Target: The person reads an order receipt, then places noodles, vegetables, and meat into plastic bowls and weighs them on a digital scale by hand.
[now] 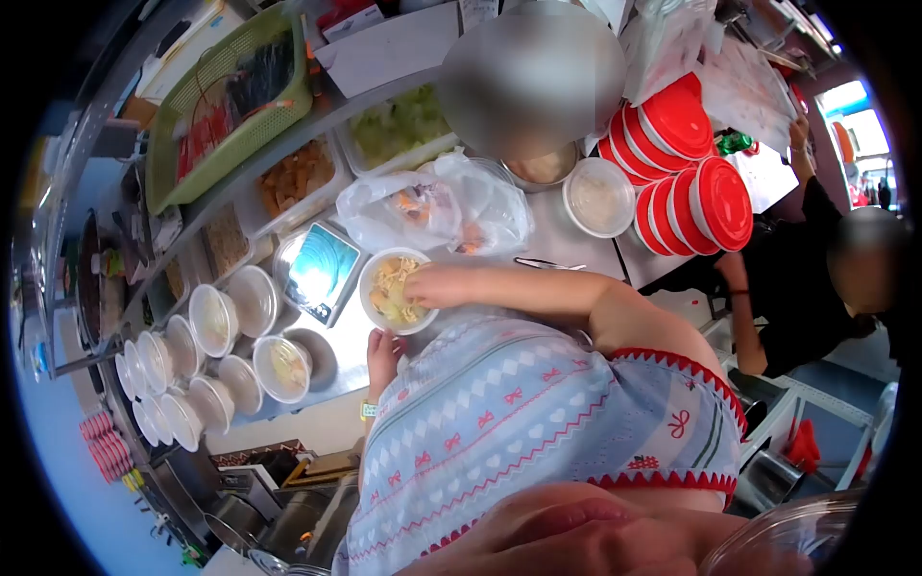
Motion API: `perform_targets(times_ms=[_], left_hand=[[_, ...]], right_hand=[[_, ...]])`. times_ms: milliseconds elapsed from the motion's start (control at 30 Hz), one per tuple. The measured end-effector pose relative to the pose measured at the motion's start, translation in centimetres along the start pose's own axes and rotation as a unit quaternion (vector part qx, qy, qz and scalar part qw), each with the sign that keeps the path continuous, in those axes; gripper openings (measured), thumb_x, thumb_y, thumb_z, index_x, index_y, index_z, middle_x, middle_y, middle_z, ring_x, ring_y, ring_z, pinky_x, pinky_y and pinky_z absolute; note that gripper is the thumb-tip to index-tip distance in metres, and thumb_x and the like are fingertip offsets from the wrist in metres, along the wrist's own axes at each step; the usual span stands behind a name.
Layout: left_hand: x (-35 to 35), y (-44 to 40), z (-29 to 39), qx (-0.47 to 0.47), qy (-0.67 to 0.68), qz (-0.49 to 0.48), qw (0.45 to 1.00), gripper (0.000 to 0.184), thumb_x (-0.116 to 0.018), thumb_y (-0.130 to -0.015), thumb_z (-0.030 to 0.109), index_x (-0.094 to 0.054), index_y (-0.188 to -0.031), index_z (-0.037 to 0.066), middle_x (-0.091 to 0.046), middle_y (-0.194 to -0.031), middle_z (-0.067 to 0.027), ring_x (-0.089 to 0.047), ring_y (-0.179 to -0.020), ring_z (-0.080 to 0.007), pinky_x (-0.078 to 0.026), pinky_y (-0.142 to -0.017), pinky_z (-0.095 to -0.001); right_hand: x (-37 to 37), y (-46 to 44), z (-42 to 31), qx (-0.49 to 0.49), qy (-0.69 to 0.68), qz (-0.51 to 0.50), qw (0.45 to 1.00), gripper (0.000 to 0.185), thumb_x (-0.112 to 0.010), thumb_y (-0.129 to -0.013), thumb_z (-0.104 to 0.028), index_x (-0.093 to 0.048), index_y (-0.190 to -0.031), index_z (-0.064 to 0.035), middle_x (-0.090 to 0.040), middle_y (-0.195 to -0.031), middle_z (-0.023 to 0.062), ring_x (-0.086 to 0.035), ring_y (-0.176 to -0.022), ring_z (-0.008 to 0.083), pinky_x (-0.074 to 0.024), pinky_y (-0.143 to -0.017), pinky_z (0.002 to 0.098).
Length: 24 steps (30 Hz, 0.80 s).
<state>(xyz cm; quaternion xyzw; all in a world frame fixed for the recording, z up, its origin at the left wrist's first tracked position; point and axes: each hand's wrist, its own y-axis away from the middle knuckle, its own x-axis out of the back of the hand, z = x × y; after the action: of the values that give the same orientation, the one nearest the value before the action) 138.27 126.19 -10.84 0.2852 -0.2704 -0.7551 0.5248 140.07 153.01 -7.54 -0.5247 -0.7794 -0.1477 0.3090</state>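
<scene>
A white round takeaway bowl (364,300) stands at the near edge of the counter. Pale yellow, noodle-like food (392,276) and light chunks are in it. My right hand (434,285) reaches into the bowl from the right, its fingers curled down against the food; anything pinched in them is hidden. At the bowl's lower edge, my left hand (385,351) grips the side with its fingertips. A clear plastic bag (437,206) with orange pieces inside lies just behind the bowl. To its left is a shiny square metal-topped container (320,272).
Several filled white bowls (283,369) stand at left. Food trays (298,178) and a green basket (226,106) line the back. Tongs (549,264) lie right of the bag, near a lidless tub (598,197) and stacked red-lidded tubs (706,206). Another person (797,278) stands at right.
</scene>
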Motion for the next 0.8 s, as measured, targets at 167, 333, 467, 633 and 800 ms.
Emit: perform_targets(times_ms=[167, 333, 467, 633, 800], left_hand=[[-0.9, 0.4, 0.3, -0.038, -0.010, 0.002, 0.999, 0.011, -0.052, -0.100, 0.019, -0.052, -0.103, 0.008, -0.059, -0.092, -0.0033, -0.059, -0.078, -0.0128, -0.051, -0.072, -0.0283], [-1.1, 1.1, 0.1, -0.062, -0.029, -0.002, 0.998, 0.013, -0.052, -0.102, 0.021, -0.052, -0.104, 0.008, -0.062, -0.096, -0.0031, -0.060, -0.079, -0.0128, -0.052, -0.070, -0.0280], [-1.5, 1.9, -0.2, -0.076, -0.026, -0.002, 0.997, 0.020, -0.053, -0.099, 0.022, -0.054, -0.110, 0.006, -0.057, -0.094, -0.0010, -0.057, -0.080, -0.0114, -0.050, -0.073, -0.0276], [-1.8, 2.2, -0.7, -0.076, -0.036, 0.007, 0.996, 0.022, -0.053, -0.099, 0.025, -0.054, -0.110, 0.006, -0.057, -0.092, -0.0011, -0.056, -0.079, -0.0111, -0.049, -0.073, -0.0272], [-2.3, 2.5, -1.0, -0.084, -0.024, 0.012, 0.996, 0.022, -0.053, -0.100, 0.026, -0.054, -0.108, 0.006, -0.058, -0.092, -0.0018, -0.056, -0.079, -0.0113, -0.050, -0.072, -0.0268]], right_hand=[[-0.4, 1.5, 0.1, 0.018, 0.058, -0.015, 0.998, 0.019, -0.064, -0.082, -0.021, -0.068, -0.098, -0.0126, -0.063, -0.099, 0.0084, -0.061, -0.098, 0.0292, -0.0449, -0.088, 0.0448], [-0.2, 3.0, -0.3, -0.044, 0.189, 0.073, 0.978, 0.025, -0.069, -0.079, -0.029, -0.068, -0.101, -0.0166, -0.061, -0.110, 0.0005, -0.053, -0.113, 0.0220, -0.0361, -0.101, 0.0403], [-0.8, 3.4, -1.0, -0.014, 0.247, 0.157, 0.956, 0.027, -0.069, -0.080, -0.028, -0.067, -0.104, -0.0178, -0.060, -0.109, 0.0003, -0.053, -0.113, 0.0231, -0.0349, -0.102, 0.0414], [-1.1, 3.3, -0.5, -0.094, 0.268, 0.077, 0.956, 0.023, -0.063, -0.083, -0.028, -0.068, -0.104, -0.0177, -0.066, -0.100, 0.0017, -0.053, -0.118, 0.0236, -0.0248, -0.112, 0.0539], [-0.5, 3.7, -1.7, -0.096, 0.288, 0.059, 0.951, 0.022, -0.062, -0.083, -0.028, -0.070, -0.100, -0.0166, -0.070, -0.095, -0.0002, -0.054, -0.120, 0.0246, -0.0163, -0.113, 0.0653]])
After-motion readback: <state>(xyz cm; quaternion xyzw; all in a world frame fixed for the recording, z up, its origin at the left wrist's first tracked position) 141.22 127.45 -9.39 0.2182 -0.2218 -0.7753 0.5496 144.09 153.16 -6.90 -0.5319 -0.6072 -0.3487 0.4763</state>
